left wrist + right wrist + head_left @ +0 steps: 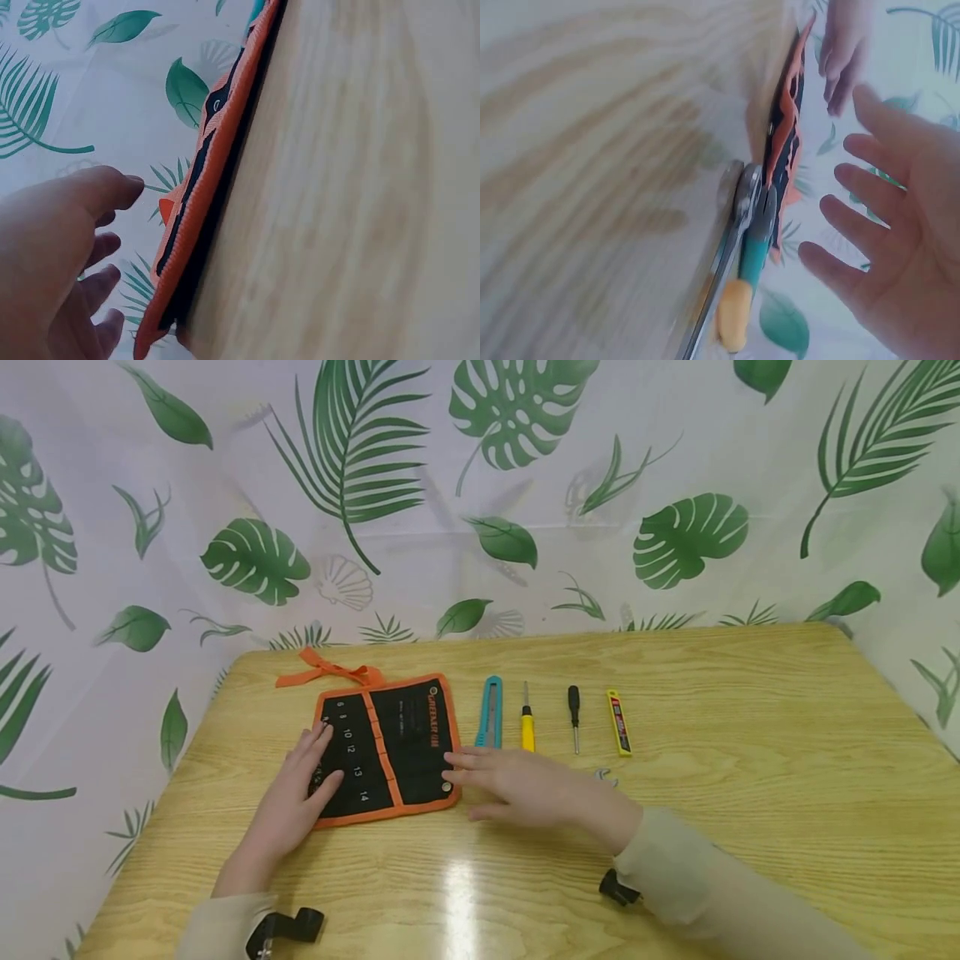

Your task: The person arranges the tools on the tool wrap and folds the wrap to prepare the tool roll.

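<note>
A black tool pouch with orange edging lies unrolled on the table, printed with size numbers. My left hand is over its left part, fingers loosely spread and holding nothing; the left wrist view shows these fingers apart from the pouch. By the pouch's right edge is my right hand, its fingers extended and spread in the right wrist view, with nothing in them. A wrench lies under the right hand's side, mostly hidden in the head view. Beyond that hand sits a teal utility knife.
Right of the knife lie a yellow-handled screwdriver, a black-handled screwdriver and a yellow narrow pack. An orange tie strap trails from the pouch's far side. Behind the wooden table hangs a leaf-print cloth.
</note>
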